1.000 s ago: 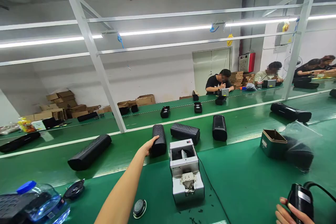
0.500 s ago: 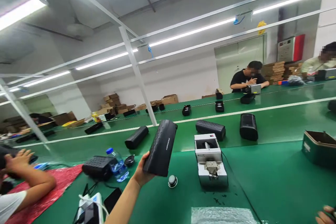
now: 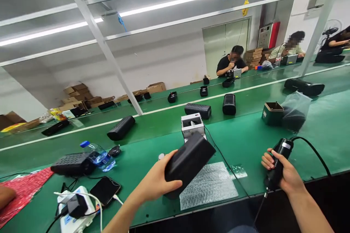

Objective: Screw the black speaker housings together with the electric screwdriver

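My left hand [image 3: 161,178] is wrapped round a black oblong speaker [image 3: 193,162], holding it tilted above the bench front. Under and beside it lies a sheet of bubble wrap [image 3: 216,189]. At the right, my right hand [image 3: 290,176] grips a black electric screwdriver [image 3: 279,158], its bit pointing down near the bench edge and its cord running off to the right. Just behind the speaker stands a white screw feeder [image 3: 192,123], its lower part hidden. A small round silver part [image 3: 161,156] shows partly beside my left hand.
On the left are a water bottle [image 3: 100,156], another black speaker [image 3: 72,164], a phone [image 3: 105,190] and a power strip [image 3: 79,213] with cables. More speakers [image 3: 229,104] sit along the far strip. A green open housing [image 3: 272,113] stands right. Co-workers [image 3: 232,62] sit across the bench.
My left hand has brought the speaker down and closer, turning it over so its lettering no longer shows. My right hand has come fully into view with the screwdriver. The view has swung right and down.
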Action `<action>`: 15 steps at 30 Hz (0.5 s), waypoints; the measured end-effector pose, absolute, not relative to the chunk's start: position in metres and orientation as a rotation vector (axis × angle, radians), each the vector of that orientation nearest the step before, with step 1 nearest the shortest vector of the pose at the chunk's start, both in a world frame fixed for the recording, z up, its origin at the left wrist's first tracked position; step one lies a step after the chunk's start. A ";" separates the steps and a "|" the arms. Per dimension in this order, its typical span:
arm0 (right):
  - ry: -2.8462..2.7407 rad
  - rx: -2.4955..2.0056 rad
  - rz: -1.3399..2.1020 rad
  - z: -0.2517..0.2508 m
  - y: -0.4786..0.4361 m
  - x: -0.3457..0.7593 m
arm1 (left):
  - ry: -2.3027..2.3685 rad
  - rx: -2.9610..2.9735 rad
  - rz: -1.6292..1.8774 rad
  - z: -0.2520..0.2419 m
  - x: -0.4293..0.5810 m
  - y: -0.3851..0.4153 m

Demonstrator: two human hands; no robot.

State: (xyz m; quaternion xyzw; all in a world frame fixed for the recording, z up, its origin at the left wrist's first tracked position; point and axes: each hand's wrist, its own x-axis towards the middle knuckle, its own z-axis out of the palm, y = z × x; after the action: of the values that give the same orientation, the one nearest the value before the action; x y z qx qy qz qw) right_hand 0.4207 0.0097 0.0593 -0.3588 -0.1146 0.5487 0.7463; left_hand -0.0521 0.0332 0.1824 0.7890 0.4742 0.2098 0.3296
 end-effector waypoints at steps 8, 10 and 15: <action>-0.332 -0.747 1.170 0.066 0.002 0.423 | 1.306 2.843 0.298 0.133 0.018 0.031; -0.348 -0.744 1.148 0.075 -0.005 0.424 | 1.310 2.914 0.294 0.126 0.021 0.026; -0.422 -0.707 0.992 0.135 -0.030 0.425 | 1.180 2.875 0.382 0.119 0.007 0.005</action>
State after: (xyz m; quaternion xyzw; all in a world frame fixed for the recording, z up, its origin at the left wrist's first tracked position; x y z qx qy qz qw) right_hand 0.4253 -0.0305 0.1345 -0.3294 -0.1966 0.4623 0.7994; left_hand 0.0069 0.0053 0.1186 0.9182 0.3769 0.1219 0.0054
